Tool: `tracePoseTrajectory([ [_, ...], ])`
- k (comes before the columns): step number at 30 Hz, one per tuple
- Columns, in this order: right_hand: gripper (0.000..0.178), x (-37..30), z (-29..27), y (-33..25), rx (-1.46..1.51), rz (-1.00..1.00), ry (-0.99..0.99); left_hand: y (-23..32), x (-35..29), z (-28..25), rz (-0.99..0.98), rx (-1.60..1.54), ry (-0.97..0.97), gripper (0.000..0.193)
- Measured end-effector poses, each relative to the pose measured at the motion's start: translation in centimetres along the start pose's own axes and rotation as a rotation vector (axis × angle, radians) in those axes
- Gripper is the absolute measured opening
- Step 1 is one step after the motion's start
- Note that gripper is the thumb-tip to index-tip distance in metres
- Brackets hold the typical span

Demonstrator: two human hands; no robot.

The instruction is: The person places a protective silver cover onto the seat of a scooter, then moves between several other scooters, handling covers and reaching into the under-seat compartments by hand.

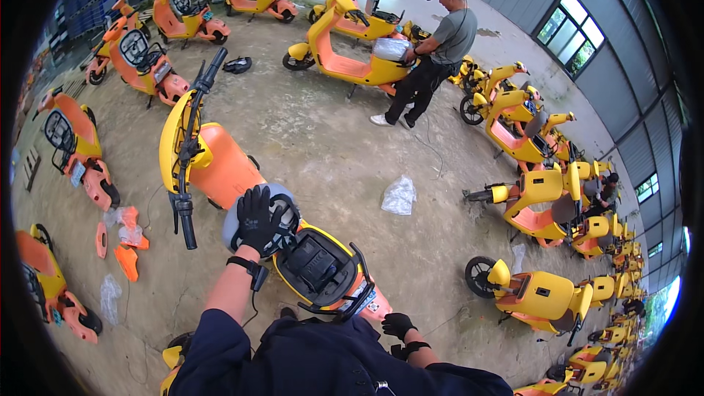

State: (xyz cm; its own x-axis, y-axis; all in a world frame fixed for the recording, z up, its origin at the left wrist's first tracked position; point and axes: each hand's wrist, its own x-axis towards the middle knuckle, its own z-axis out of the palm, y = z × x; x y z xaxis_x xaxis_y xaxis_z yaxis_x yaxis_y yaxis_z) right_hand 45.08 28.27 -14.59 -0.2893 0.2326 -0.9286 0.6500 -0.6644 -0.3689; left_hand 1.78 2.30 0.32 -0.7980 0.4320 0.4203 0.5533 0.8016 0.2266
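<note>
My left hand (258, 220), in a black glove, lies with its fingers spread on the grey seat (230, 229) of a yellow and orange scooter (218, 165). The seat is tipped up toward the handlebar, baring a dark compartment (297, 265) with a black object inside. Beside the orange tail (378, 306) hangs my right hand (398, 325), also gloved, with its fingers loosely extended and nothing visible in them. A black rack bar (364, 268) curves around the rear of the scooter.
Several scooters stand along the left, including one with a wire basket (134, 48). A co-worker (449, 37) bends over another scooter (345, 59) at the back. Yellow scooters (539, 293) line the right. Plastic wrap (399, 196) and orange panels (126, 262) lie on the floor.
</note>
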Motion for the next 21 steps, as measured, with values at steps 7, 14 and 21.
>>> tracePoseTrajectory([
  [7, 0.022, -3.2, 3.5, 5.2, 0.108, 0.134, 0.017, -2.9, -0.3, -1.5, 0.047, -0.001, -0.084, 0.061],
  [14, 0.024, -3.7, 3.8, 4.0, 0.005, 0.1, 0.064, -3.4, 0.4, -1.5, 0.053, -0.02, -0.161, 0.065],
  [21, 0.019, -3.6, 5.8, 0.5, -0.063, -0.004, 0.062, -8.1, 3.7, -3.1, -0.276, -0.061, -0.515, 0.098],
])
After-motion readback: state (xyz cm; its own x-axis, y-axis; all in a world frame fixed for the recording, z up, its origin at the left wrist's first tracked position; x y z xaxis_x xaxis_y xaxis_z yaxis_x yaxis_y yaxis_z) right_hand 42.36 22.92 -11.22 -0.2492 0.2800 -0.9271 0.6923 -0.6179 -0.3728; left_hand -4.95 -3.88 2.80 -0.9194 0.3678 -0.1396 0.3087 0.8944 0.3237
